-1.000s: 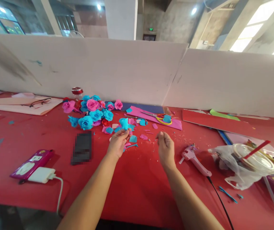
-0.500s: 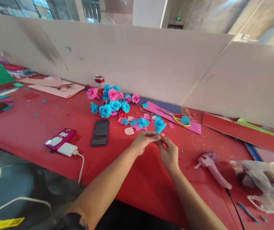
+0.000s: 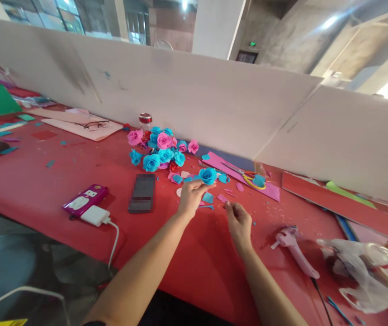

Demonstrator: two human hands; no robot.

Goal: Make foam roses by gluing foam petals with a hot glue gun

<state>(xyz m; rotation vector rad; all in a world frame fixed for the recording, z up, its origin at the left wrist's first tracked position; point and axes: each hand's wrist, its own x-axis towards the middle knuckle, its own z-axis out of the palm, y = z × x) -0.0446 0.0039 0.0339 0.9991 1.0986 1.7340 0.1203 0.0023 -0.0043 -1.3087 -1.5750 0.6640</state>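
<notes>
While a pink glue gun [image 3: 294,250] lies on the red table [image 3: 197,258] to my right, my right hand [image 3: 240,225] has its fingers curled in, and honestly I can't tell if anything's between the tips. My left hand [image 3: 191,199] pinches a blue paper rose [image 3: 208,175] just under the bloom, up off the table. Past that: paper scraps [image 3: 208,197], then yellow-handled scissors [image 3: 247,179] on a pink sheet [image 3: 213,159], plus a bunch of blue, pink and red paper roses [image 3: 165,155].

the blue rose [image 3: 208,175] is matt paper, the table [image 3: 207,262] smooth.
</notes>
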